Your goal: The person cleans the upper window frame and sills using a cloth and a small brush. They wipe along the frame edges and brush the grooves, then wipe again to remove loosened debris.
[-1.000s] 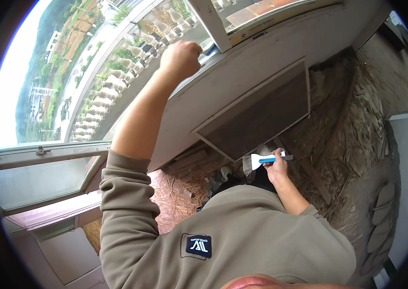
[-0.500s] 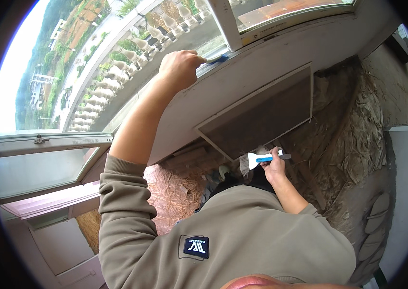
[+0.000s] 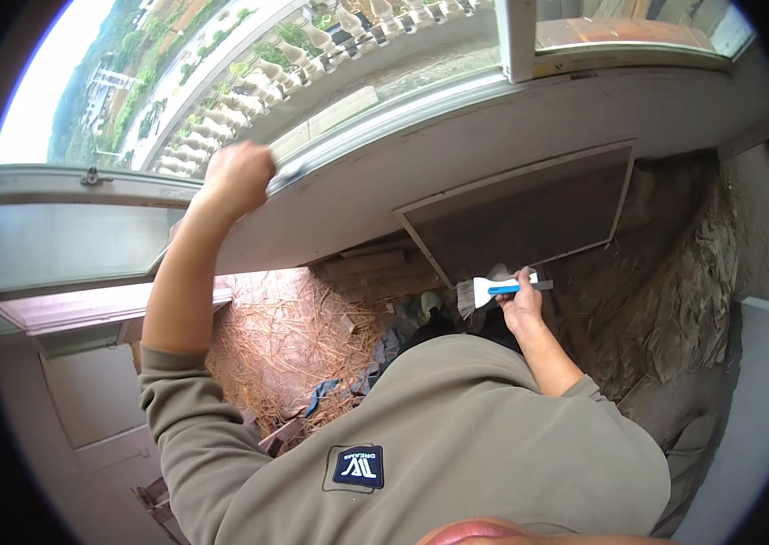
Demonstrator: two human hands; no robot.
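Observation:
My left hand [image 3: 241, 180] is closed at the window track [image 3: 384, 120], its fingers smeared by motion. From its right side juts the end of a small brush [image 3: 290, 172], blurred now; a pale handle and a blue end show in the earlier picture. Low in front of my body, my right hand [image 3: 521, 312] grips a wide white-and-blue brush [image 3: 492, 291] with greyish bristles pointing left. A flat grey end sticks out on the other side of that hand; whether it belongs to the brush I cannot tell.
An open window sash [image 3: 76, 241] juts inward at the left. Below the sill a framed screen panel [image 3: 521, 213] leans against the wall. Straw [image 3: 289, 336] litters the floor, and crumpled pale sheeting [image 3: 689, 300] lies at the right. Outside stands a balustrade [image 3: 266, 77].
My left hand has slid left along the window track with the small brush, away from the window post. The view has shifted; my right hand still holds the wide brush in front of me.

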